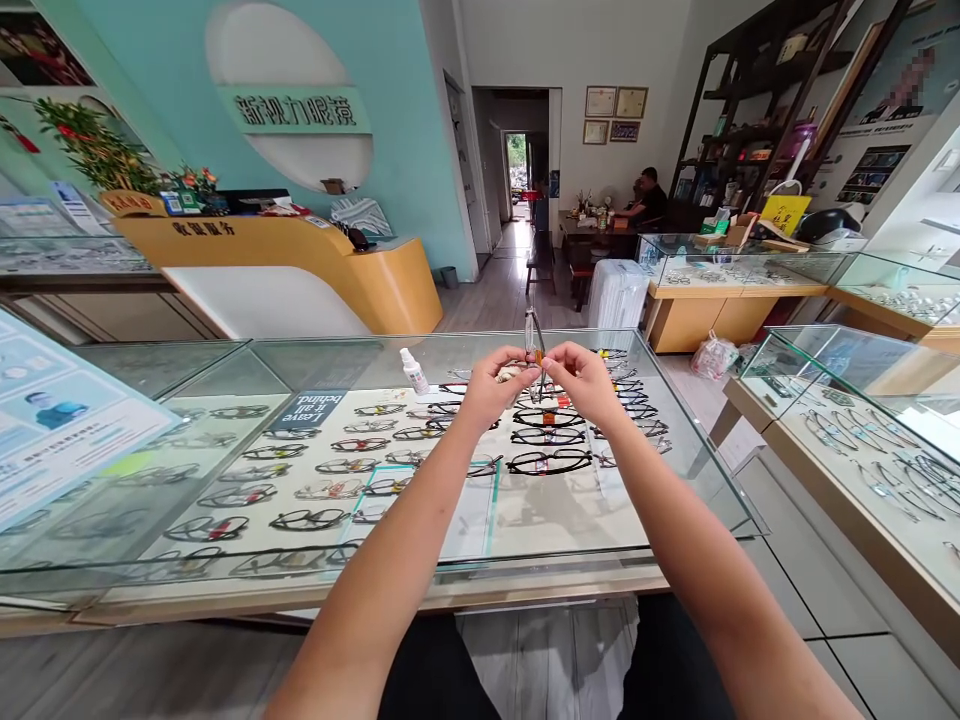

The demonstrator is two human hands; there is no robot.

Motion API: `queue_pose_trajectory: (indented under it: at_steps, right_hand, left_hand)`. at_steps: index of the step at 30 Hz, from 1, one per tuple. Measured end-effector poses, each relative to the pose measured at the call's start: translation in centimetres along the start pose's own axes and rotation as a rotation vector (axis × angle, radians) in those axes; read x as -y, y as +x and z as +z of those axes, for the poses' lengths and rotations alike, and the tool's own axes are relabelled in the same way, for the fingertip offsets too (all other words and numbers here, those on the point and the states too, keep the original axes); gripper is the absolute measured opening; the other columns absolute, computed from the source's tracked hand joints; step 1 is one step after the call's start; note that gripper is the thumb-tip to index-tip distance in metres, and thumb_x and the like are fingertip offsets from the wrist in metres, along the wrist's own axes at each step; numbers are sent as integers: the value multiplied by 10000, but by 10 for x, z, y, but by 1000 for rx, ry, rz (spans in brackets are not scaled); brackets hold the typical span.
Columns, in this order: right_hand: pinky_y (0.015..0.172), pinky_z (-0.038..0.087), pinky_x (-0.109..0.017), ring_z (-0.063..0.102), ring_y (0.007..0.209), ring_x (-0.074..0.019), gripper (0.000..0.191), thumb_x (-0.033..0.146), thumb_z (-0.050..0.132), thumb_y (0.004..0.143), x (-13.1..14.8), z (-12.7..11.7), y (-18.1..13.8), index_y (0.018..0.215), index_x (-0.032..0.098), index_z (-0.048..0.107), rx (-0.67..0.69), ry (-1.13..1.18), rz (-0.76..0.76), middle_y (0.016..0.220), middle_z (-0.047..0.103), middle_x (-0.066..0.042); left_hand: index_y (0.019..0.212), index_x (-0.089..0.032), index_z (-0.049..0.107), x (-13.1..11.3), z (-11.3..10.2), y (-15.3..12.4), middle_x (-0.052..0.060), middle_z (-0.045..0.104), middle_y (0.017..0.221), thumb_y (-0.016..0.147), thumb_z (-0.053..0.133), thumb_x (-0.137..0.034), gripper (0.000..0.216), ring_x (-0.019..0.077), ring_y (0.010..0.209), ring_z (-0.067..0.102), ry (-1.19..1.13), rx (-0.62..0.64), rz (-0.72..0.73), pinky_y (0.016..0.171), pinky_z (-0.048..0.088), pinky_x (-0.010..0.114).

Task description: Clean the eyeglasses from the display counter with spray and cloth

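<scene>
Above the glass display case, both my hands meet around a pair of eyeglasses (533, 338) that is turned on edge, with an orange tag near its middle. My left hand (491, 388) is closed on the frame from the left, and a pale, crumpled bit of what looks like cloth (510, 373) shows at its fingers. From the other side, the fingers of my right hand (583, 382) pinch the glasses. A small white bottle (413, 372) stands on the glass to the left of my hands. Below them, rows of eyeglasses (549, 462) lie in the case.
The glass display case (300, 365) spans the front, with a printed sign (67, 430) at its left. Another glass case (862, 410) stands at right. Behind are a yellow counter (390, 285), a wrapped suitcase (619, 292) and a seated person (651, 200) at a table.
</scene>
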State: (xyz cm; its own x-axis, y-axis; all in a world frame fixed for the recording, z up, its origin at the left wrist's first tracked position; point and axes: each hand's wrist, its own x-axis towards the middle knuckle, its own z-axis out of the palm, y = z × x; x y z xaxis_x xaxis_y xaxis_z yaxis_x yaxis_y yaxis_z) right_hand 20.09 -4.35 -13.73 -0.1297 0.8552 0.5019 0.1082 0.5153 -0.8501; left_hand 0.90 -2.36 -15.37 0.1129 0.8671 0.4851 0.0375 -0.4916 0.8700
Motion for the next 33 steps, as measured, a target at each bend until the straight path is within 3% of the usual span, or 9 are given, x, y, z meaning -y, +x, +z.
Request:
queue_pose_trajectory:
  at_steps: [5, 9, 13, 17, 20, 24, 28, 33]
  right_hand:
    - [656, 375, -330, 496, 625, -162, 271, 505, 677, 964, 1, -11, 0, 890, 244, 679, -62, -153, -12, 657, 580, 46]
    - [713, 390, -354, 535, 562, -181, 259, 472, 579, 1067, -1, -23, 1, 993, 251, 692, -262, -515, -28, 591, 622, 52]
    - [818, 433, -387, 679, 717, -231, 292, 465, 542, 1110, -4, -36, 3, 1051, 238, 717, -443, -762, -94, 781, 776, -31]
    - [902, 492, -430, 715, 910, -282, 309, 494, 524, 1113, -6, -40, 4, 1161, 234, 685, -551, -807, -188, 957, 804, -86]
    - [995, 530, -488, 708, 1065, -321, 455, 604, 639, 1038, -8, -30, 3, 1277, 220, 597, -545, -742, -282, 1171, 783, -144]
    - [1120, 511, -587, 654, 1283, -390, 593, 695, 736, 941, -12, -12, 0, 1262, 229, 559, -460, -759, -296, 1353, 700, -208]
    - [1224, 447, -633, 568, 1438, -420, 602, 588, 766, 939, -11, -7, -2, 1360, 210, 562, -428, -771, -262, 1482, 620, -243]
    - [1283, 399, -659, 527, 1492, -432, 692, 445, 731, 937, -6, -8, -4, 1542, 211, 493, -397, -784, -267, 1594, 561, -244]
  left_hand:
    - [1018, -213, 803, 1, -4, 1, 85, 832, 1096, 802, 912, -553, 417, 267, 1025, 767, 30, 8, 1, 967, 599, 396]
    - [1016, -212, 800, -1, -8, 2, 102, 848, 1124, 827, 883, -546, 393, 282, 1067, 771, 109, 39, -5, 965, 602, 407]
    - [1012, -226, 815, 1, -9, 0, 89, 853, 1115, 859, 853, -531, 344, 275, 1050, 764, 179, 82, -18, 965, 588, 408]
    - [1007, -231, 825, 3, -6, -2, 81, 852, 1112, 859, 857, -527, 333, 273, 1065, 759, 188, 123, -28, 987, 579, 408]
    - [1004, -225, 805, 3, -2, -4, 85, 846, 1112, 849, 862, -526, 344, 270, 1062, 758, 132, 118, -56, 920, 597, 382]
    - [1011, -218, 787, 3, 2, -6, 83, 838, 1096, 810, 903, -562, 415, 242, 960, 749, 72, 98, -84, 799, 602, 340]
    - [1008, -222, 800, 3, 5, -8, 82, 834, 1070, 782, 942, -580, 447, 242, 942, 750, 45, 90, -66, 776, 604, 333]
    - [997, -223, 812, 4, 3, -7, 83, 832, 1026, 820, 912, -590, 420, 249, 918, 751, 32, 69, -54, 809, 599, 364]
